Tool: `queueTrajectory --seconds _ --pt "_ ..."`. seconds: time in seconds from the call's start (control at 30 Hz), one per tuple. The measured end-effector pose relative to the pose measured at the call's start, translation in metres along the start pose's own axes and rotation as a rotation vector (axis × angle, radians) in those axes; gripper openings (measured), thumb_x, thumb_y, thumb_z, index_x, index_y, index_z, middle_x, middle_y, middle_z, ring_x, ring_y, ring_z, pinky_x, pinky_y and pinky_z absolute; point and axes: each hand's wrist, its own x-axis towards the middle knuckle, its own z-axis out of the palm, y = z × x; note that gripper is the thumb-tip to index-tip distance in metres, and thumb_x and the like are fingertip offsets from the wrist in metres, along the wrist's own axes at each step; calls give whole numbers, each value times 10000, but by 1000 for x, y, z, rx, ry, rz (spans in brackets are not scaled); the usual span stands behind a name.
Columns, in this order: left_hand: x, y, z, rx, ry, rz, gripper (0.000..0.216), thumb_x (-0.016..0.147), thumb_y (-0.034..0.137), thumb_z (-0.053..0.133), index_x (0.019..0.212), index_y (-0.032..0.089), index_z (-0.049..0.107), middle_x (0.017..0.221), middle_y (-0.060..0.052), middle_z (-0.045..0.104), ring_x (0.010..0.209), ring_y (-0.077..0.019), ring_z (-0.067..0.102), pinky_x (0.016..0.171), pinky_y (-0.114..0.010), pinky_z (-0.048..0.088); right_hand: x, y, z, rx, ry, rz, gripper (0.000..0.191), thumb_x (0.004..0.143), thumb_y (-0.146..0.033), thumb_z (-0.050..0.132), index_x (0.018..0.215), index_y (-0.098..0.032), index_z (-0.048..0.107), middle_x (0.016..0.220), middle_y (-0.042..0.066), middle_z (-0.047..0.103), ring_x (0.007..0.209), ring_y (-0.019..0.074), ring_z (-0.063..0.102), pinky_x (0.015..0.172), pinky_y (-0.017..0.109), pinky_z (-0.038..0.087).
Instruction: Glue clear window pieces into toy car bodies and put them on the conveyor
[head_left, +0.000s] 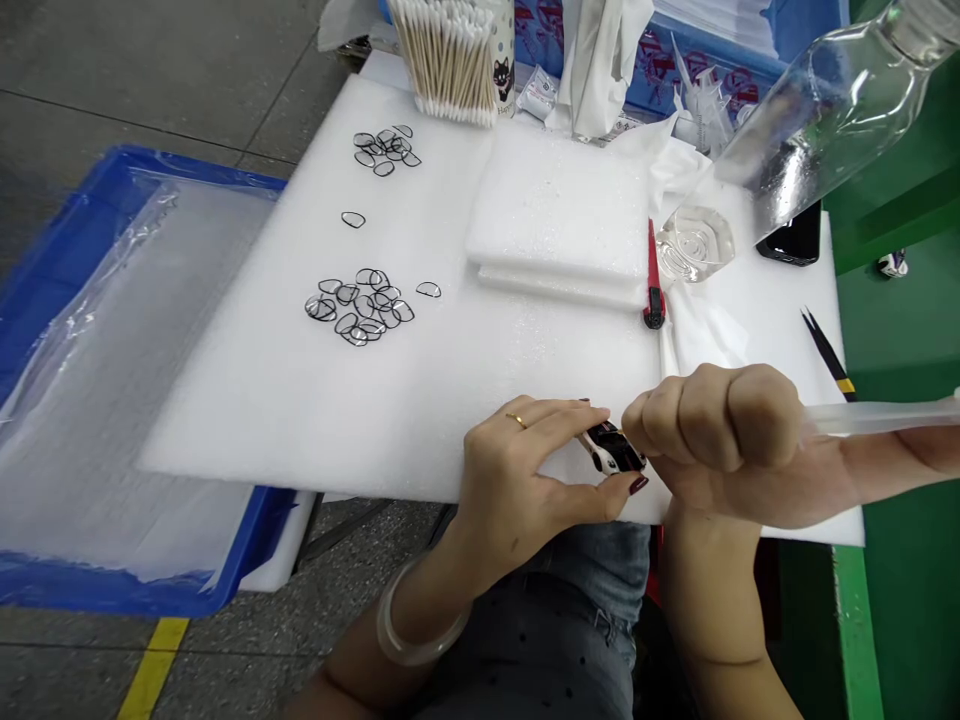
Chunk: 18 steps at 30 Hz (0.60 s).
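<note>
My left hand (525, 470) pinches a small black and white part (615, 450) between thumb and fingers at the near edge of the white foam sheet (300, 380). My right hand (720, 440) is curled into a fist right beside the part, gripping a clear plastic dropper (877, 415) whose stem sticks out to the right. The dropper's tip is hidden by the fingers. Two heaps of small clear lenses with black rims lie on the foam: one (360, 305) in the middle left, one (386, 148) farther back.
A stacked foam pad (559, 210), a red utility knife (652, 275), a glass dish (696, 243), a tilted clear bottle (825, 110), black tweezers (825, 350) and a phone (795, 238) lie to the right. Cotton swabs (446, 55) stand at the back. A blue crate (112, 380) sits left.
</note>
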Motion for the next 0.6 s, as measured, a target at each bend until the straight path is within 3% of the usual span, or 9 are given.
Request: queueTrajectory --seconds 0.47,0.6 --pt "0 0 -1 5 -13 -9 287 722 367 817 953 218 733 919 -37 784 846 -238 742 747 -369 609 -2 -3 -3 -20 -38 -6 615 887 -715 362 551 -212 253 480 -50 201 430 92 254 489 283 264" --pt "0 1 -1 -6 -10 -11 298 716 364 822 948 198 734 918 -51 784 843 -236 740 745 -365 603 -5 -1 0 11 45 -44 653 884 -739 354 524 -214 208 472 -57 148 423 88 245 486 284 266"
